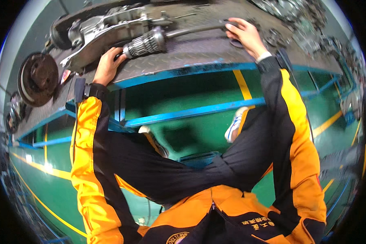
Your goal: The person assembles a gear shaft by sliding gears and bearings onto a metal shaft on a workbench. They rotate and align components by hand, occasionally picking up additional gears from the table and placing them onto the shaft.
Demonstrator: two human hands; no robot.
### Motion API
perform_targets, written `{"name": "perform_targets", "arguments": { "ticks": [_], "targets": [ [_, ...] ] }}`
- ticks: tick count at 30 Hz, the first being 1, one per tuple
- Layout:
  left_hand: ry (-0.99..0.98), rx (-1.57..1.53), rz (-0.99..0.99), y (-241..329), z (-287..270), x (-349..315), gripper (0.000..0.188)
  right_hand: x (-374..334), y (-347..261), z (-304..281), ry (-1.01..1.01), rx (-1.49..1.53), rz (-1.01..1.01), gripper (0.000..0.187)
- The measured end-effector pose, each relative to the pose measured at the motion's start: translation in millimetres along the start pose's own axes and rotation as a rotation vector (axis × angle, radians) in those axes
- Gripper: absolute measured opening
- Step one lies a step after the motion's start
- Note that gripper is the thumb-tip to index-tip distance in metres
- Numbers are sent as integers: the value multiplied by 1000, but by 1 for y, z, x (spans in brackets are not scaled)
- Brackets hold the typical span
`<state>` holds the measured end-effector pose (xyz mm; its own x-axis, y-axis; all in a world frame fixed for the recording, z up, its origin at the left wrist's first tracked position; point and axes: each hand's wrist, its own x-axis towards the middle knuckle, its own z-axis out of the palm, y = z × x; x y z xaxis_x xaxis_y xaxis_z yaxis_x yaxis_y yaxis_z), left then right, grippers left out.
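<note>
A metal gear shaft (144, 45) lies lengthwise over the near part of the bench. Its thick toothed section is at the left, and a long thin rod (195, 30) runs from it to the right. My left hand (107, 65) has its thumb and fingers closed round the left end. At the rod's far right end, the fingers of my right hand (246, 37) are pinched on the tip. A dark ring (236, 43) shows just under my right hand; whether it touches the fingers I cannot tell. Behind the toothed section sits a silver cast housing (110, 30).
The workbench (199, 55) has a patterned metal top and a blue frame (191, 114). A rusty brake disc (38, 79) stands at the left. Small gears (274, 37) lie right of my right hand, with piled metal parts (309, 34) beyond. My legs straddle a seat before the bench.
</note>
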<state>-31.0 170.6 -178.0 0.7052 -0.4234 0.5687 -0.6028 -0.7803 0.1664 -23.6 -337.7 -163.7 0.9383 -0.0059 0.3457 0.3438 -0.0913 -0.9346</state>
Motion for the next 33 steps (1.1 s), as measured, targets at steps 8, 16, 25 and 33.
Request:
{"name": "perform_targets", "arguments": {
  "ticks": [8, 16, 25, 33],
  "targets": [
    [46, 53, -5, -14, 3, -2, 30, -4, -6, 7, 17, -5, -47, 40],
    [-40, 22, -202, -12, -2, -9, 35, -2, 5, 8, -34, 189, -29, 35],
    [-4, 97, -158, -23, 3, -15, 39, -5, 10, 11, 21, 161, -77, 32],
    [-108, 24, -313, -88, 27, -12, 45, 12, 9, -5, -161, 31, 34, 41]
  ]
}}
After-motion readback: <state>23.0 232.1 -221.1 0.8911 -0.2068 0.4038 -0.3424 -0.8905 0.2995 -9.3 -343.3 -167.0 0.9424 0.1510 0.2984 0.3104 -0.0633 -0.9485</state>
